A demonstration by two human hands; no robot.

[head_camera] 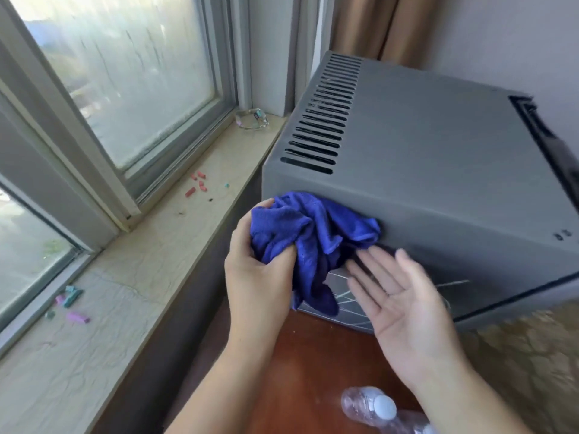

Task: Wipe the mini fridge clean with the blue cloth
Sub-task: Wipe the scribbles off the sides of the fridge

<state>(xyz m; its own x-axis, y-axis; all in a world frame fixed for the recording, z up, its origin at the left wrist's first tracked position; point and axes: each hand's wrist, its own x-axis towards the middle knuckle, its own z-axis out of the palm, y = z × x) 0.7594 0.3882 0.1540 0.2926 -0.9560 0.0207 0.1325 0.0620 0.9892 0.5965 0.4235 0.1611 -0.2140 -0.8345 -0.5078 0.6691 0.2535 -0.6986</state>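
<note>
Gripping crumpled blue cloth (313, 242), left hand (260, 270) (mini fridge (438, 170) alongside).

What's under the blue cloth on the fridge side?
The blue cloth covers part of the mini fridge side wall; pale scratch lines show below it. The covered surface can't be seen. Left hand grips the cloth.

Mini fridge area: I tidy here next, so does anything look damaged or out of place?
Pale scratch lines cross the mini fridge low on its side, near the right hand. Small pink and teal bits litter the windowsill. A plastic bottle lies on its side.
</note>
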